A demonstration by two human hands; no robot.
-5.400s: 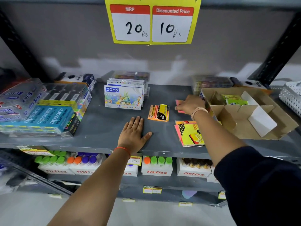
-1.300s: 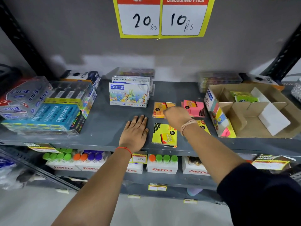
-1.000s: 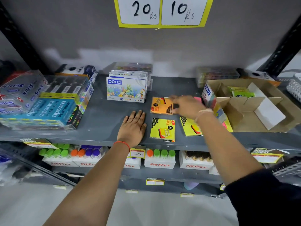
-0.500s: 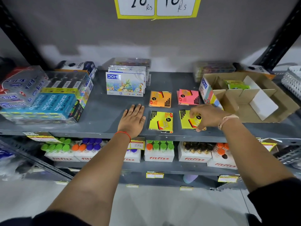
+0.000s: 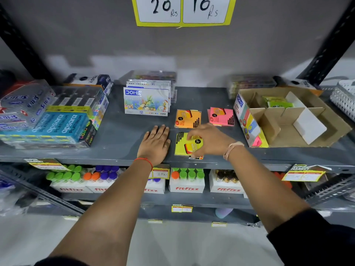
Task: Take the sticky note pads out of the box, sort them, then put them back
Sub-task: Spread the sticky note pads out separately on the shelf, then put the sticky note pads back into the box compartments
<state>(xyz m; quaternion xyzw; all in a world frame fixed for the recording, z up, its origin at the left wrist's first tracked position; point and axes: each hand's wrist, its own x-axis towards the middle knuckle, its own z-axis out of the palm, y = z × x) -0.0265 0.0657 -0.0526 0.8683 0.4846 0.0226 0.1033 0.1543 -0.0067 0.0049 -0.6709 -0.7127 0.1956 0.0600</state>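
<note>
Presently, left hand (image 5: pixel 155 144) flat and released beside yellow pads (image 5: pixel 185 145) at shelf (image 5: pixel 123 131) front edge, right hand (image 5: pixel 208 140) apparently gripping them, orange pad (image 5: pixel 187 119) and pink pad (image 5: pixel 221 116) behind, box (image 5: pixel 326 116) right, bare shelf left.

Mid-frame on the grey metal shelf (image 5: pixel 119 135), the orange sticky-note pad (image 5: pixel 187 118) lies left of the pink sticky-note pad (image 5: pixel 221 117); the open cardboard box (image 5: pixel 334 120) sits right.
</note>
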